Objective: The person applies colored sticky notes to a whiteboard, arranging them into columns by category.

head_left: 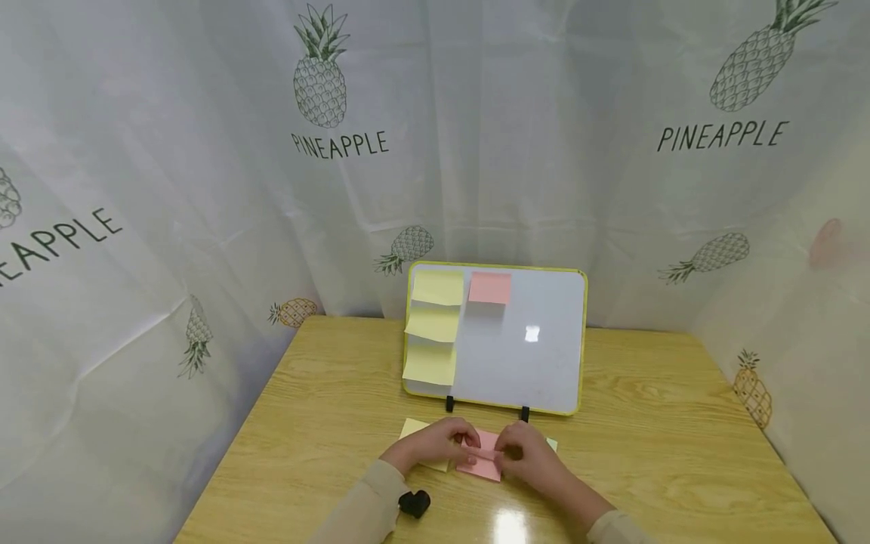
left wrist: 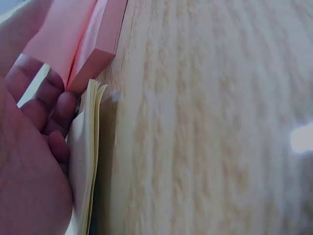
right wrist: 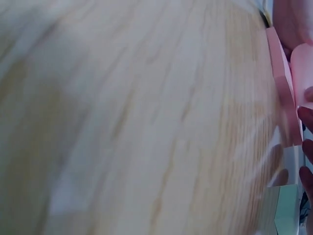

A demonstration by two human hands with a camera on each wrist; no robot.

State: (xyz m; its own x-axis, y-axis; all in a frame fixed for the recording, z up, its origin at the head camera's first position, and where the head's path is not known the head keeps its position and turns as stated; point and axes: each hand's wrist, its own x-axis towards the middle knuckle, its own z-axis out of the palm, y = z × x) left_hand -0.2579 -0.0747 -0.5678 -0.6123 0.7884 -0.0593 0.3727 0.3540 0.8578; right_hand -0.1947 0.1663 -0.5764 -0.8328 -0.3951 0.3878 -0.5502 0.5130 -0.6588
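Note:
On the table lies a pink sticky note pad (head_left: 484, 474), its top sheet (left wrist: 61, 36) lifted and curving away from the stack. My left hand (head_left: 438, 442) pinches that sheet on its left side, and my right hand (head_left: 537, 459) pinches it on the right. A yellow sticky note pad (head_left: 411, 428) sits under and beside my left hand, partly hidden by it. Just past my right hand a green sticky note pad (right wrist: 287, 208) is mostly hidden in the head view. In the right wrist view only some of the fingertips (right wrist: 306, 116) show at the edge.
A yellow-framed whiteboard (head_left: 544, 370) leans at the back on black feet (head_left: 525, 413). Three yellow notes (head_left: 435, 325) form a column on its left, with one pink note (head_left: 490, 288) at the top beside them. A pineapple-print curtain (head_left: 510, 151) surrounds the wooden table (head_left: 326, 408).

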